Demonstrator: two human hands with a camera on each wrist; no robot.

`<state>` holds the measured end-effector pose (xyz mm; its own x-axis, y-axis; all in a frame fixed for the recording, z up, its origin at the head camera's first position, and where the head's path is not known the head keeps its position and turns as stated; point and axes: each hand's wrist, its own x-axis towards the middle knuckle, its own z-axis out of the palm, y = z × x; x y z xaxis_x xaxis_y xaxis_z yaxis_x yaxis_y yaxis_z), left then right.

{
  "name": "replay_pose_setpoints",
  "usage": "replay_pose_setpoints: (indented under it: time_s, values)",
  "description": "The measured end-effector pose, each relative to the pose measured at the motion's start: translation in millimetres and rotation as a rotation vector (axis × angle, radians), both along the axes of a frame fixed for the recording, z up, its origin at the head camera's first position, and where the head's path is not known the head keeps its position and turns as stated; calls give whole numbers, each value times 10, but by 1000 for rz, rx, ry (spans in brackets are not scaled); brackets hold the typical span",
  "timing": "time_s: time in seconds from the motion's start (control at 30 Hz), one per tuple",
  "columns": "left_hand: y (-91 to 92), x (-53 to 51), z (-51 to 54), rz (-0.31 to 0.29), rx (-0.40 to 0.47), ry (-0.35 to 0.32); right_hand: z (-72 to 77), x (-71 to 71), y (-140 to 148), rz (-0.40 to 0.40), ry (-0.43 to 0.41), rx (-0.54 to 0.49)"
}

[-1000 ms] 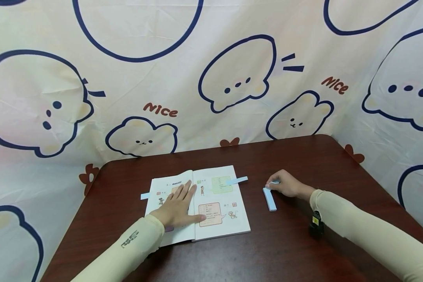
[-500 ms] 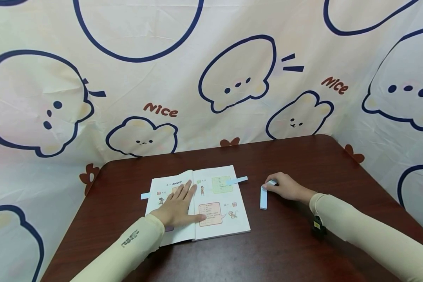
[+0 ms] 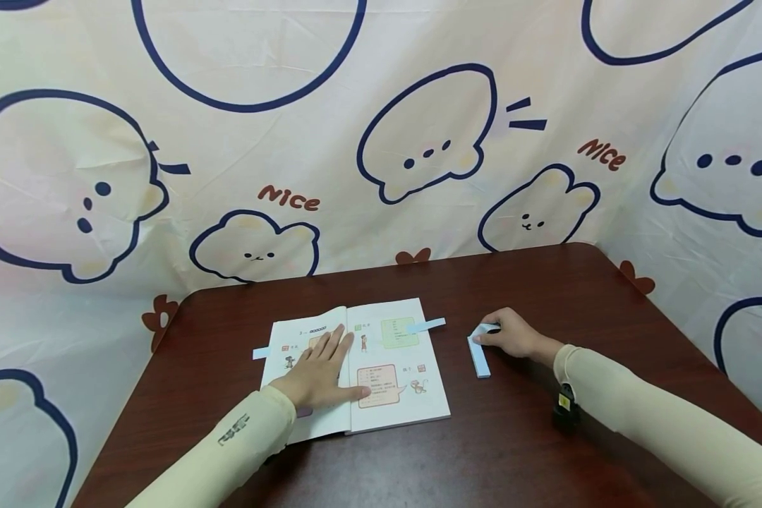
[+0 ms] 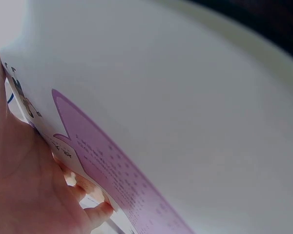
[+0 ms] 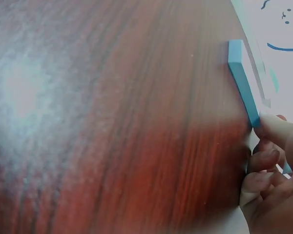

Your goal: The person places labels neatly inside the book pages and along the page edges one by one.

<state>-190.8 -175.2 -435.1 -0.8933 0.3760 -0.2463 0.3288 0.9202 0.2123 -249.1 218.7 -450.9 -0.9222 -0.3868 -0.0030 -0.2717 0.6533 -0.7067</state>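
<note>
An open picture book (image 3: pixel 396 416) lies on the table, and my left hand (image 3: pixel 317 377) rests across its middle with fingers spread. The left wrist view shows that hand (image 4: pixel 34 180) against a page with a purple text box. To the right of the book is a narrow pad of light blue sticky notes (image 3: pixel 480 361). My right hand (image 3: pixel 514 333) pinches the far end of its top sticky note (image 3: pixel 482 329), which bends away from the pad. In the right wrist view, thumb and fingers meet at the pad's end (image 5: pixel 241 80); part of the sheet is hidden.
One blue sticky strip (image 3: pixel 433 324) sticks out past the book's right edge, and another blue strip (image 3: pixel 261 353) past its left edge. The brown table (image 3: pixel 432 466) meets a printed cloth backdrop (image 3: pixel 355 240) at the back and sides.
The pad has shifted a little left and turned, first upright in view, now slanted again. The sheet between my right fingers shows more of its length. My left hand has stayed put.
</note>
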Motion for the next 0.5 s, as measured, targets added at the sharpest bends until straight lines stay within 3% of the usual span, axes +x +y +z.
replay_pose_setpoints:
  time_s: [0.5]
  values:
    - [-2, 0, -16, 7, 1, 2, 58, -14, 42, 110, 9, -20]
